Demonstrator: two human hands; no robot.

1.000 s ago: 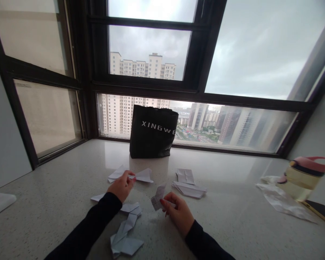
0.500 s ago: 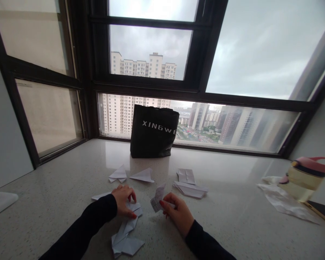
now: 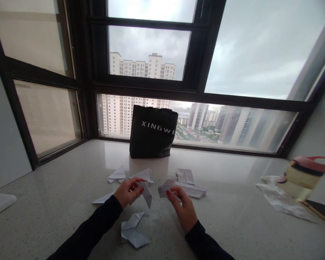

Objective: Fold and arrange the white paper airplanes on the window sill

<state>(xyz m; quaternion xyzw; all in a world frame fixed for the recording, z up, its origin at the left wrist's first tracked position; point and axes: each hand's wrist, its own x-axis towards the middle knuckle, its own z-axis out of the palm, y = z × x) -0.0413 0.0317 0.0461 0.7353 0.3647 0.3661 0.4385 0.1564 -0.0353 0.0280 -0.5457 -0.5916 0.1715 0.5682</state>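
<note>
My left hand point(image 3: 128, 191) pinches a folded white paper piece point(image 3: 146, 196) between thumb and fingers, raised above the counter. To its right, my right hand point(image 3: 182, 207) grips another folded paper piece point(image 3: 165, 188) covered in creases. The two papers are apart. Below and between my arms lies a pinwheel-like folded paper point(image 3: 135, 231) on the counter. Behind my left hand are a pointed folded paper point(image 3: 117, 174) and a paper plane shape point(image 3: 143, 174), partly hidden. Beyond my right hand rest a creased paper square point(image 3: 186, 176) and a boat-like folded paper point(image 3: 192, 189).
A black bag point(image 3: 153, 133) stands on the speckled white counter point(image 3: 227, 216) before the window. At right are a bottle with a pink lid point(image 3: 303, 178), crumpled tissue point(image 3: 284, 204) and a dark phone-like object point(image 3: 322, 213). A white object point(image 3: 1, 206) lies far left.
My left hand has lifted a folded paper off the pile and moved up and to the right. The right hand's paper has tilted and moved slightly right and up.
</note>
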